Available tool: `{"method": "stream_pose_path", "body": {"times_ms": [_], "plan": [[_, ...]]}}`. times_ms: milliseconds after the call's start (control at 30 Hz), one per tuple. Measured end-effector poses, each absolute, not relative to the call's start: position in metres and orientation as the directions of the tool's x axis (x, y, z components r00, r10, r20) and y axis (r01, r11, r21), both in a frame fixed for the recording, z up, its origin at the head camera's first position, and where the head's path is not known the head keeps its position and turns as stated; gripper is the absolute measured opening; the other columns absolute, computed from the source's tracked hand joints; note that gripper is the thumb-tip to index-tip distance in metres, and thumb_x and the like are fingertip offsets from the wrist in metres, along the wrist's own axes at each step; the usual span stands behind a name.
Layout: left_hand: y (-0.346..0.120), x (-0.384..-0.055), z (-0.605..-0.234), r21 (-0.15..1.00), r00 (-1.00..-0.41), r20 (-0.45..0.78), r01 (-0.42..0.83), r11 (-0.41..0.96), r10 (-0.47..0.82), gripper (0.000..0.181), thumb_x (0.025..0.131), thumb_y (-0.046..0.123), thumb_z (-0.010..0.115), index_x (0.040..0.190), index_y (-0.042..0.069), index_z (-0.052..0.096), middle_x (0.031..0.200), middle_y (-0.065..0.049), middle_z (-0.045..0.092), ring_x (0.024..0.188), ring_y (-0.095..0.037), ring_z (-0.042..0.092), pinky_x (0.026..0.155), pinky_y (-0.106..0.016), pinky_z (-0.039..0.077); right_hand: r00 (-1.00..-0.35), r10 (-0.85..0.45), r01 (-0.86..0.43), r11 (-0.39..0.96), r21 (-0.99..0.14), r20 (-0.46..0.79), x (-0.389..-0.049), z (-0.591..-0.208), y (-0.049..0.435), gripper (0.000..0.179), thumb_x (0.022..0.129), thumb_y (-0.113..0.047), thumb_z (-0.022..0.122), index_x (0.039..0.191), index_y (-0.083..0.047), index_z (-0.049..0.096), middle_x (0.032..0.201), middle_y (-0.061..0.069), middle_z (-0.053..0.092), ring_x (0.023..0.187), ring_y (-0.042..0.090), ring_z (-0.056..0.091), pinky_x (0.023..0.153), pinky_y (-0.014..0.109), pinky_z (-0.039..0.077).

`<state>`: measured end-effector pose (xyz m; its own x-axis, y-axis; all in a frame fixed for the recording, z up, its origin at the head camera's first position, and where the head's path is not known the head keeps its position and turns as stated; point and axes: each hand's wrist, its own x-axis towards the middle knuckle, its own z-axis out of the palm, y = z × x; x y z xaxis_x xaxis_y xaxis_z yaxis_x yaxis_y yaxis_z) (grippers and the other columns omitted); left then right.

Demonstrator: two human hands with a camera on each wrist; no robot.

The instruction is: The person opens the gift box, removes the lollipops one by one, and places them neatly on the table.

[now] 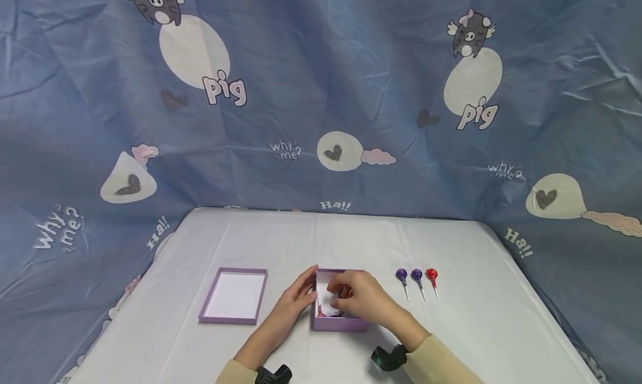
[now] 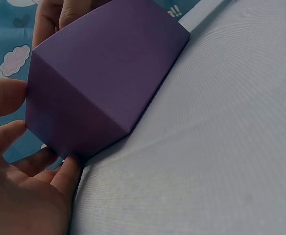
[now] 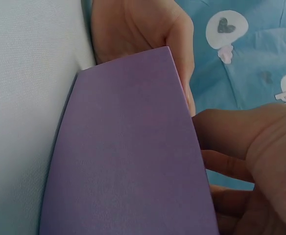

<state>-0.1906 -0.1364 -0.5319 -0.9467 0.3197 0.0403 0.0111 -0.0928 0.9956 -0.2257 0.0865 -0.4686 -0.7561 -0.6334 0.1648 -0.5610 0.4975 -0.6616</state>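
An open purple box (image 1: 339, 324) with a white inside stands on the table. My left hand (image 1: 292, 301) rests along its left wall, fingers extended, the thumb near the rim. My right hand (image 1: 363, 296) reaches into the box from the right, its fingers bent around a dark purple lollipop, mostly hidden by them. Inside at the front, a bit of red wrapper (image 1: 321, 311) and some dark purple show. In the right wrist view, the box wall (image 3: 123, 147) covers what the right fingertips (image 3: 216, 127) hold.
The purple-rimmed lid (image 1: 233, 320) lies inside-up on the left. To the right of the box, two purple lollipops (image 1: 417, 275) and a red lollipop (image 1: 432, 274) lie in a row. A white cloth (image 1: 451, 339) covers the table; a blue patterned curtain (image 1: 281, 105) hangs behind.
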Motion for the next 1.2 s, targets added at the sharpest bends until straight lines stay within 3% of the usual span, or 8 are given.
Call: {"method": "stream_pose_path", "body": {"times_ms": [400, 733, 1200], "plan": [[-0.135, -0.189, -0.533, 0.995, -0.947, 0.035, 0.005, -0.095, 0.320, 0.061, 0.105, 0.018, 0.053, 0.160, 0.024, 0.028, 0.165, -0.012, 0.021, 0.151, -0.027, 0.020, 0.121, -0.046, 0.019, -0.738, -0.669, -0.558, 0.524, -0.643, 0.094, -0.227, -0.472, 0.083, 0.027, 0.080, -0.013, 0.085, 0.105, -0.011, 0.075, 0.088, 0.000, 0.071, 0.073, 0.002, 0.060, 0.063, 0.021, 0.054], [-0.136, -0.191, -0.531, 0.997, -0.950, 0.033, 0.008, -0.081, 0.312, 0.061, 0.105, 0.018, 0.054, 0.160, 0.026, 0.029, 0.165, -0.011, 0.022, 0.151, -0.026, 0.021, 0.121, -0.045, 0.021, -0.681, -0.727, -0.616, 0.506, -0.604, 0.086, -0.231, -0.471, 0.080, 0.028, 0.078, -0.015, 0.086, 0.104, -0.015, 0.077, 0.091, -0.006, 0.072, 0.081, 0.010, 0.065, 0.070, 0.019, 0.054], [-0.136, -0.189, -0.530, 0.994, -0.946, 0.042, 0.006, -0.112, 0.323, 0.062, 0.105, 0.014, 0.052, 0.160, 0.021, 0.027, 0.166, -0.014, 0.017, 0.151, -0.030, 0.018, 0.121, -0.044, 0.019, -0.663, -0.744, -0.661, 0.532, -0.530, 0.079, -0.234, -0.475, 0.071, 0.029, 0.074, -0.016, 0.089, 0.101, -0.018, 0.077, 0.083, -0.011, 0.069, 0.076, 0.002, 0.063, 0.067, 0.017, 0.052]]}}
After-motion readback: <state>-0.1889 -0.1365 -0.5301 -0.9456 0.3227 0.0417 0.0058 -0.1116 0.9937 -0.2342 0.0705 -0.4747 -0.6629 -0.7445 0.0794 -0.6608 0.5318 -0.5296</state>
